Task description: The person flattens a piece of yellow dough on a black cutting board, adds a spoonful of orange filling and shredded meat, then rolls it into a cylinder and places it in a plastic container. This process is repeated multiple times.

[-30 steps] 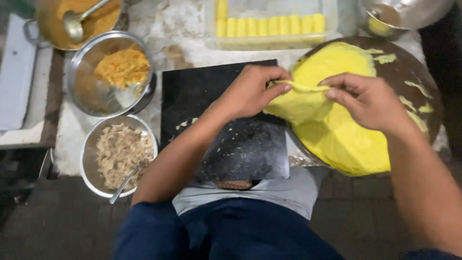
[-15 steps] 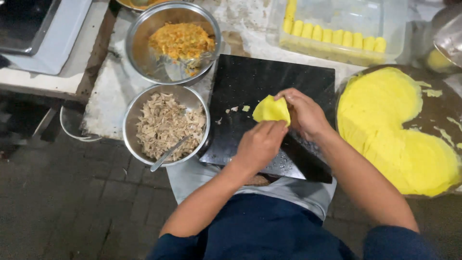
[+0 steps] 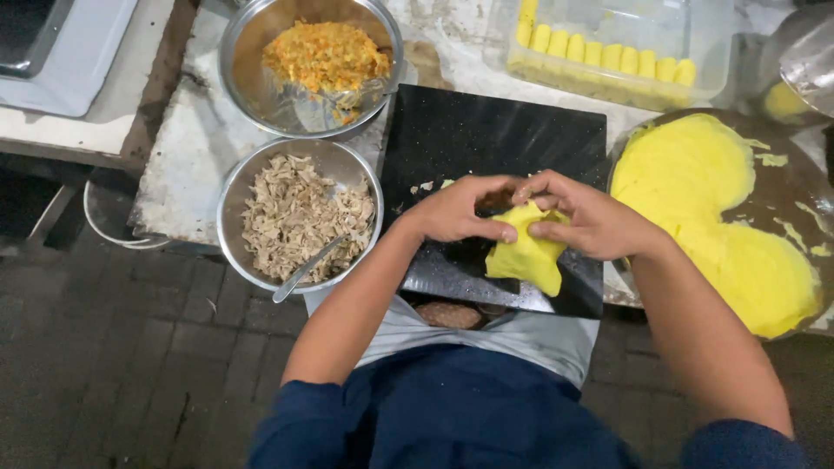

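Note:
Both my hands hold one lump of yellow dough [image 3: 527,254] over the black cutting board [image 3: 495,139]. My left hand [image 3: 460,208] pinches its upper left edge, thumb pressed on the dough. My right hand [image 3: 586,219] grips its upper right side with the fingers curled over it. The dough hangs down toward the board's near edge. A large mass of the same yellow dough [image 3: 704,200] lies on a round brown tray [image 3: 795,178] to the right.
A metal bowl of shredded pale meat [image 3: 295,213] with a spoon [image 3: 308,267] sits left of the board. Behind it is a bowl of orange-yellow filling [image 3: 321,56]. A clear tub of yellow rolls [image 3: 608,56] stands at the back. Brick floor lies below.
The hands went from pulling a piece off the big dough mass on the tray to holding that piece over the black board, now stretched larger and lower between both hands.

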